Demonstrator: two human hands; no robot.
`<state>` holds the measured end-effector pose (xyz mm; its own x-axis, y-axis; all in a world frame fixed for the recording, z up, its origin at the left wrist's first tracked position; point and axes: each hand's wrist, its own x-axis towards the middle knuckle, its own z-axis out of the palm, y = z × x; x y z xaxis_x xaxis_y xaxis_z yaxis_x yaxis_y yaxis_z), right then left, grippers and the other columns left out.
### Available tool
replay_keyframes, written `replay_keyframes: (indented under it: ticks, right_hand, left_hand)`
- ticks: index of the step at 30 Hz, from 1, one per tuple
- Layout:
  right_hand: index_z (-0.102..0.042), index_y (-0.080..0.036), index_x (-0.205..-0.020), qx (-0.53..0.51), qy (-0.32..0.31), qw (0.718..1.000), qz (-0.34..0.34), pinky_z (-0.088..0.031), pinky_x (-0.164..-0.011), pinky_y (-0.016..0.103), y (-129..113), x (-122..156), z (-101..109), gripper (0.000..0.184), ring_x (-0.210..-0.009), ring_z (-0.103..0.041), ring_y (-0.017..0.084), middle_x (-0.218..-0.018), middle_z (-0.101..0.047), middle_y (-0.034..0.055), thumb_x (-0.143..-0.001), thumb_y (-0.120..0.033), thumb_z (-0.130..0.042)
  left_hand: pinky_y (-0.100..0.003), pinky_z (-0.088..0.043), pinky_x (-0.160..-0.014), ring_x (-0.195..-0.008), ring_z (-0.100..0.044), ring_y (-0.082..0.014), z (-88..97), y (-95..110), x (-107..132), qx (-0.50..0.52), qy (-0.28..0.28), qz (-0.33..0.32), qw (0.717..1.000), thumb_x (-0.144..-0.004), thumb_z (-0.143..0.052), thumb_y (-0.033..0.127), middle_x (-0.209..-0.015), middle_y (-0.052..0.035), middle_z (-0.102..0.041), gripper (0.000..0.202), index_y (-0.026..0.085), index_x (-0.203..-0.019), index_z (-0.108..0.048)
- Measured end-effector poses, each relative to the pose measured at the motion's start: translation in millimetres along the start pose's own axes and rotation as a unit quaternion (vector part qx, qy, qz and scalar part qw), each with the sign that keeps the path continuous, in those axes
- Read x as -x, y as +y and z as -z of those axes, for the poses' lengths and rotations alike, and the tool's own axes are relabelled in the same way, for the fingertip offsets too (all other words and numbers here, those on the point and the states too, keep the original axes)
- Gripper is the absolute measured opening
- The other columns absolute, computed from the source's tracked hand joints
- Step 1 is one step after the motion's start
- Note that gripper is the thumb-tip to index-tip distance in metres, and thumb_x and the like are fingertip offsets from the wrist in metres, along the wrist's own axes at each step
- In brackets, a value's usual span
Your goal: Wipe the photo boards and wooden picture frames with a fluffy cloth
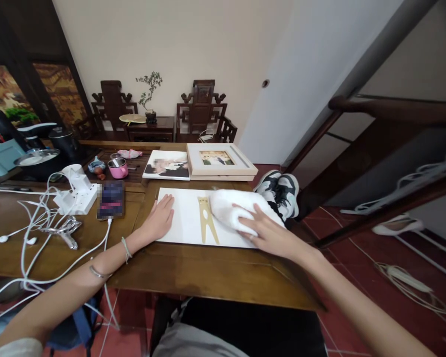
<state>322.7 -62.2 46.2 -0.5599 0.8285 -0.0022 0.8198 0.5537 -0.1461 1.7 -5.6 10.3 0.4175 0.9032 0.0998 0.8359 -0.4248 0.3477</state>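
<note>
A white flat board (pixel 186 218) lies on the wooden table (pixel 193 270), with a tan easel-shaped stand (pixel 207 220) on its middle. My left hand (pixel 159 218) rests flat on the board's left edge, fingers stretched out. My right hand (pixel 262 230) presses on a white cloth (pixel 232 208) bunched on the board's right part, fingers laid over it.
Behind the board lie a photo print (pixel 167 164) and a light wooden picture frame (pixel 219 161). A phone (pixel 110 199), a white power strip (pixel 78 196), cables and earphones sit at left. A pink pot (pixel 118 168) stands further back. Sneakers (pixel 278 191) rest beyond the table's right edge.
</note>
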Motion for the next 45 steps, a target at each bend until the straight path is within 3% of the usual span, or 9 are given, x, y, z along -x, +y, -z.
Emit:
replay_keyframes:
  ticks: [3,8,19,23,26,32,35,40,45]
  right_hand:
    - [-0.06,-0.019,-0.123,0.072,0.001,0.997,-0.041,-0.014,-0.104,0.078,8.9,-41.5,3.7,0.05,-0.145,-0.015,0.038,-0.153,-0.038,0.0126,-0.079,-0.006,-0.04]
    - [-0.06,-0.016,-0.127,0.086,-0.009,0.992,-0.088,-0.026,-0.102,0.075,9.5,-62.3,-0.9,0.061,-0.145,-0.013,0.041,-0.158,-0.027,0.0095,-0.073,0.001,-0.038]
    - [-0.071,-0.021,-0.102,0.004,-0.005,1.0,-0.015,-0.018,-0.112,0.068,-45.1,59.1,-11.3,0.053,-0.147,-0.008,0.033,-0.157,-0.031,0.002,-0.067,0.001,-0.039]
    - [-0.067,-0.019,-0.114,-0.005,-0.017,0.999,-0.047,-0.02,-0.111,0.068,-26.8,23.3,-5.8,0.057,-0.146,-0.009,0.035,-0.155,-0.034,0.0074,-0.069,0.0,-0.039]
    - [-0.064,-0.016,-0.12,-0.003,-0.021,0.997,-0.072,-0.026,-0.107,0.067,-0.5,-27.6,2.6,0.056,-0.144,-0.02,0.037,-0.143,-0.051,0.0154,-0.072,-0.002,-0.04]
    - [-0.066,-0.02,-0.12,-0.009,0.014,0.997,-0.08,-0.034,-0.106,0.054,25.4,-82.9,18.4,0.054,-0.133,-0.042,0.034,-0.124,-0.066,0.0119,-0.072,-0.005,-0.044]
    - [-0.064,-0.016,-0.12,-0.004,0.0,0.997,-0.079,-0.032,-0.106,0.061,14.2,-65.0,13.6,0.055,-0.14,-0.031,0.034,-0.126,-0.064,0.0143,-0.072,-0.003,-0.04]
    - [-0.066,-0.02,-0.115,-0.023,-0.005,0.999,-0.049,-0.019,-0.113,0.065,-24.2,17.9,-4.9,0.055,-0.147,-0.009,0.032,-0.153,-0.039,0.0071,-0.071,-0.003,-0.039]
    - [-0.069,-0.025,-0.102,-0.058,-0.028,0.998,-0.027,-0.018,-0.116,0.061,-50.9,75.6,-1.1,0.048,-0.146,-0.012,0.029,-0.153,-0.039,0.0002,-0.07,-0.004,-0.039]
  left_hand:
    - [-0.047,-0.015,-0.12,-0.148,-0.019,-0.0228,1.5,0.9,-0.5,-0.004,-0.005,0.003,1.0,-0.097,-0.023,0.025,-0.157,-0.0146,-0.028,0.052,0.007,-0.145,-0.033]
    - [-0.048,-0.016,-0.12,-0.148,-0.019,-0.0225,1.2,0.3,-0.9,-0.005,-0.003,0.002,1.0,-0.097,-0.024,0.026,-0.156,-0.0143,-0.029,0.051,0.009,-0.144,-0.034]
    - [-0.049,-0.017,-0.12,-0.147,-0.02,-0.0236,0.1,2.2,-0.9,-0.016,-0.002,0.0,1.0,-0.097,-0.023,0.024,-0.156,-0.0141,-0.03,0.051,0.009,-0.144,-0.035]
    - [-0.049,-0.017,-0.12,-0.147,-0.02,-0.0238,1.6,2.6,-0.7,-0.014,-0.005,0.0,1.0,-0.097,-0.023,0.024,-0.156,-0.0147,-0.029,0.051,0.008,-0.144,-0.034]
    - [-0.049,-0.017,-0.119,-0.147,-0.02,-0.0237,2.0,1.9,-1.1,-0.012,-0.006,-0.001,1.0,-0.097,-0.023,0.024,-0.156,-0.0146,-0.029,0.051,0.009,-0.144,-0.034]
    - [-0.048,-0.017,-0.12,-0.147,-0.02,-0.0235,0.6,-1.1,-0.9,-0.017,0.0,-0.006,1.0,-0.097,-0.024,0.024,-0.156,-0.015,-0.03,0.05,0.008,-0.144,-0.035]
    - [-0.048,-0.017,-0.12,-0.147,-0.021,-0.0233,-1.0,-2.0,-0.4,-0.014,0.01,-0.009,1.0,-0.097,-0.024,0.024,-0.156,-0.0152,-0.03,0.05,0.009,-0.143,-0.037]
    - [-0.048,-0.018,-0.119,-0.147,-0.021,-0.023,-2.0,-0.6,-0.3,-0.013,0.015,-0.005,1.0,-0.097,-0.025,0.023,-0.155,-0.0146,-0.032,0.049,0.011,-0.143,-0.037]
    - [-0.049,-0.018,-0.119,-0.147,-0.021,-0.024,0.3,2.7,0.1,-0.022,0.005,0.0,1.0,-0.097,-0.025,0.022,-0.155,-0.0162,-0.031,0.05,0.008,-0.143,-0.037]
